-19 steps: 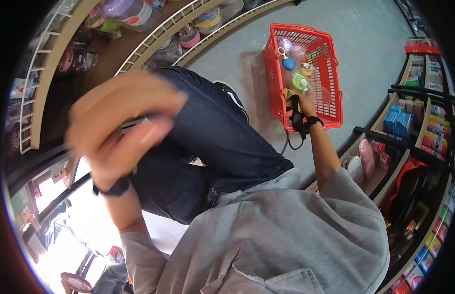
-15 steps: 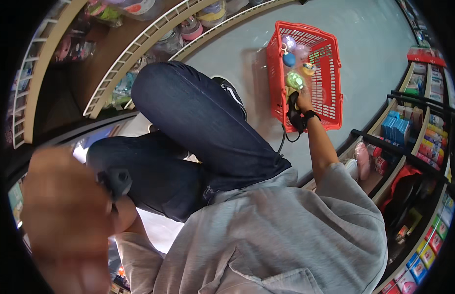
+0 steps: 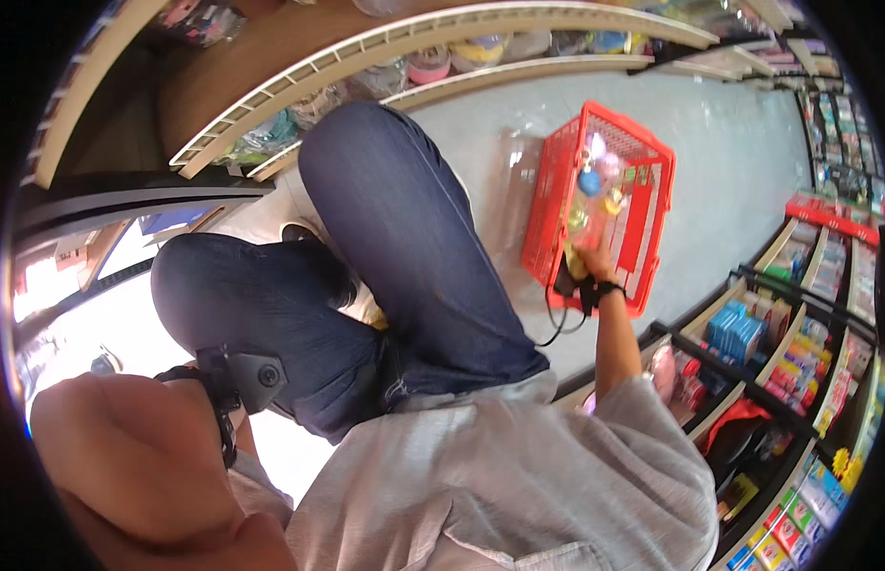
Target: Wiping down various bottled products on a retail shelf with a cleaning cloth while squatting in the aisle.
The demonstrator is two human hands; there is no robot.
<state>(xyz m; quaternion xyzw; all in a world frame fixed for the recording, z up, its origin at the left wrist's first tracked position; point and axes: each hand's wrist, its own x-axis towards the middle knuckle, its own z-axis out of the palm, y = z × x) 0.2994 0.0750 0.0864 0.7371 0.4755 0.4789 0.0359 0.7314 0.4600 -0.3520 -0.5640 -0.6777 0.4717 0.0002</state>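
Your left hand (image 3: 138,466), eight o'clock, looms close; fingers hidden, can't tell if wide or closed. Red basket (image 3: 545,214) on the floor, two o'clock. Black cable (image 3: 556,335) loops out at four; could snag the basket if your arm lifts fast. Blue ball (image 3: 589,183) inside, one-to-two. Your right hand (image 3: 597,260), three, reaches in; grip unclear.

Left grip (image 3: 142,466) cut off below
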